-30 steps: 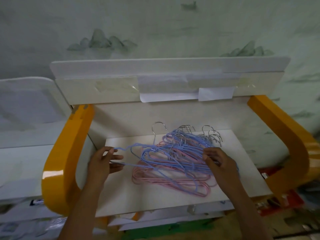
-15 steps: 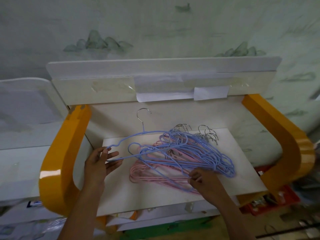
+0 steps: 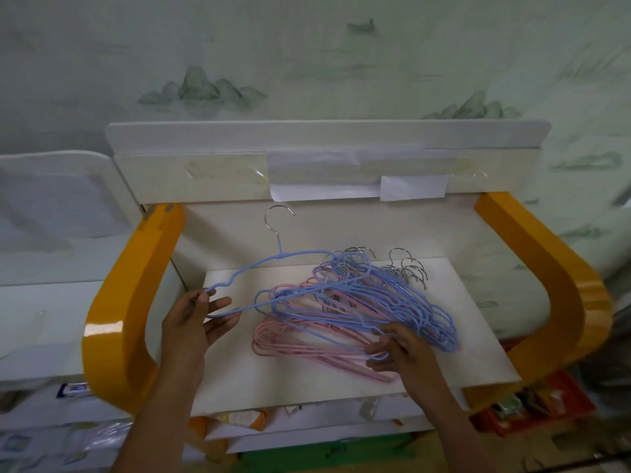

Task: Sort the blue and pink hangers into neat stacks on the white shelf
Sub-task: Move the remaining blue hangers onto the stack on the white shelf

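Observation:
A tangled heap of blue hangers (image 3: 403, 305) lies over pink hangers (image 3: 307, 346) on the white shelf (image 3: 239, 377). One blue hanger (image 3: 259, 268) is lifted at the left, its metal hook pointing up toward the back panel. My left hand (image 3: 198, 322) pinches this hanger's left end between thumb and fingers. My right hand (image 3: 399, 353) grips the wires at the heap's front right edge, fingers curled round blue and pink strands. Metal hooks (image 3: 406, 268) cluster at the heap's back.
Yellow curved side rails, left (image 3: 116, 319) and right (image 3: 560, 295), flank the shelf. A white back board with taped paper (image 3: 327, 172) stands behind. A red crate (image 3: 532, 407) sits low at the right. Cluttered lower shelves (image 3: 68, 421) show at the left.
My left hand has drawn one blue hanger up and leftward out of the heap. My right hand has moved from the heap's top to its front right edge.

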Tool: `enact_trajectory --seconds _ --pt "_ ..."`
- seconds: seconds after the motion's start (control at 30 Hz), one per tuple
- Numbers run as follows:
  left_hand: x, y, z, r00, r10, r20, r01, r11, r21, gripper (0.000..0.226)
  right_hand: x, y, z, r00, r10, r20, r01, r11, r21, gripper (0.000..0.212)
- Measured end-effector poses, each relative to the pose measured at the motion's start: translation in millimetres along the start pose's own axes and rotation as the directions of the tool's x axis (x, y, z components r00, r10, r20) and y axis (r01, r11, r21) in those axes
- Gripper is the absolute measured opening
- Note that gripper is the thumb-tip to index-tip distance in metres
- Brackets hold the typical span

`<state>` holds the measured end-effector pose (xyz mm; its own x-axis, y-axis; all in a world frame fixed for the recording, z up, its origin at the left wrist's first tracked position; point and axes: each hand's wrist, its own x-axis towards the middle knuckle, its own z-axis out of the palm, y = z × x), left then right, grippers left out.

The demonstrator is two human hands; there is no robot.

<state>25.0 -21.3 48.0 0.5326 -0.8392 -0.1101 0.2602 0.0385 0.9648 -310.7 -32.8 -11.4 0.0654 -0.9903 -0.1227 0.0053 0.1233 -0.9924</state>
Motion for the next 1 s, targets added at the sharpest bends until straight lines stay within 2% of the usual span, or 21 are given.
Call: enact_trajectory --seconds 0.27,0.4,0.53,0.7,0.83,1.0 --pt "-21 14 -6 1.0 0.023 0.002 -0.023 0.999 -0.023 0.023 -4 -11 -19 0.979 -0.145 -0.142 0.147 0.989 0.006 0.022" --pt "-29 26 -10 0.998 0.049 0.041 -0.048 0.998 -0.036 0.016 -17 -15 -22 0.959 -0.215 -0.185 0.208 0.977 -0.056 0.025" --pt "-36 37 -17 0.996 0.065 0.054 -0.063 0.997 -0.046 0.014 -36 -23 -16 0.952 -0.256 -0.167 0.24 0.964 -0.115 0.026" --pt "-56 56 -51 0.992 0.101 0.079 -0.096 0.994 -0.059 0.017 -61 -26 11 0.959 -0.254 -0.125 0.241 0.965 -0.106 0.027" --pt "-76 75 -102 0.99 0.122 0.077 -0.116 0.99 -0.086 0.018 -91 -35 54 0.964 -0.251 -0.082 0.246 0.967 -0.072 0.027" --pt "-105 93 -189 0.99 0.138 -0.015 -0.138 0.987 -0.084 0.018 -134 -38 122 0.973 -0.228 0.025 0.229 0.973 -0.021 0.025"
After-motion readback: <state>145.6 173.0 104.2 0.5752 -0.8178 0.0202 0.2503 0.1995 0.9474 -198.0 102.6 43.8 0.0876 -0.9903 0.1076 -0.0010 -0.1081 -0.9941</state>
